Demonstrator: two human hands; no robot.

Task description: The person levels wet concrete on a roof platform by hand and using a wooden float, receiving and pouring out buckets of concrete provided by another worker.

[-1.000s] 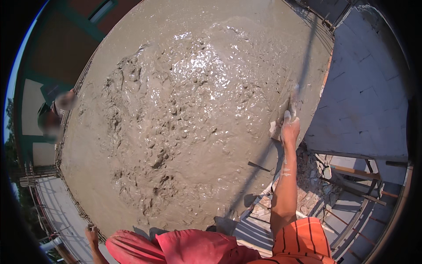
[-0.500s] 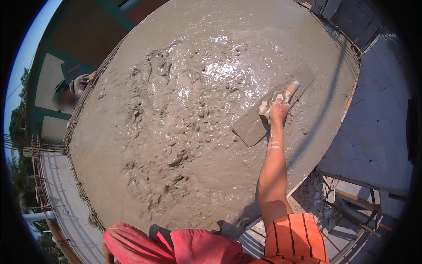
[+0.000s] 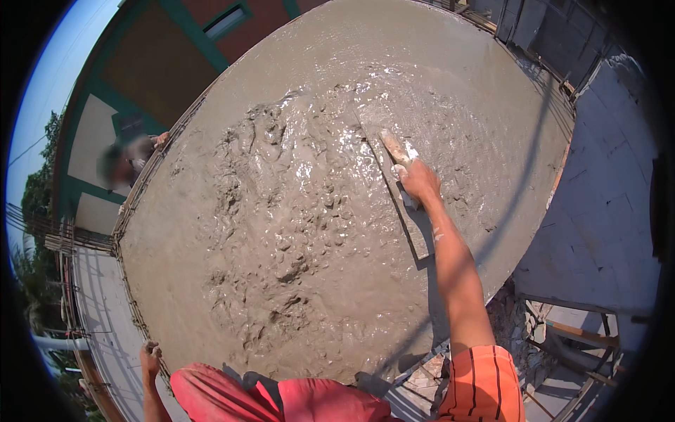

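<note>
My right hand [image 3: 416, 179] is wrapped round the handle of a long, flat concrete float [image 3: 401, 190], which lies tilted on its edge against the wet concrete [image 3: 281, 211]. Cement smears whiten my fingers and the handle. At the lower left, my left hand [image 3: 150, 357] is closed beside the rim of the slab; whatever it may grip is too small to make out. Rough lumps and ridges fill the middle of the grey concrete, while its right and far parts look smoother.
Thin rods [image 3: 126, 278] run along the left rim. A co-worker [image 3: 137, 155] stands beyond it, one hand on the edge. Red cloth [image 3: 330, 401] covers the bottom of the view. Rubble [image 3: 524, 330] and timber pieces [image 3: 580, 332] lie at the lower right, below a grey block wall [image 3: 590, 204].
My right hand has swung the float left, turning it from flat and slanting right to tilted on edge and slanting left. My left hand has risen into view at the lower left.
</note>
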